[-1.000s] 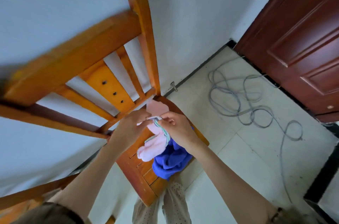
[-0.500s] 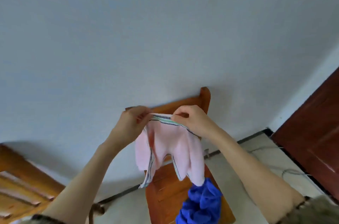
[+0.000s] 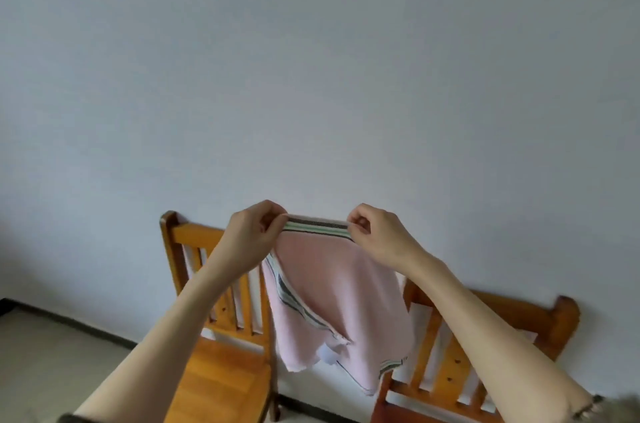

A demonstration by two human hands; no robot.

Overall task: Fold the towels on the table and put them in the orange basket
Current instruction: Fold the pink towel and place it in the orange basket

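Note:
A pink towel [image 3: 341,298] with green and dark striped borders hangs in the air in front of a pale wall. My left hand [image 3: 254,234] pinches the left end of its striped top edge, and my right hand [image 3: 379,237] pinches the right end. The edge is pulled taut between them and the cloth droops below, partly doubled over. No orange basket, table or other towel shows.
Two orange wooden chairs stand against the wall: one [image 3: 214,346] under my left forearm, another [image 3: 485,346] under my right forearm. A dark skirting strip [image 3: 69,322] runs along the light floor at the left.
My view has swung left and up, away from the chair holding the blue cloth. Both hands have spread apart, stretching the pink towel's top edge so it hangs wider.

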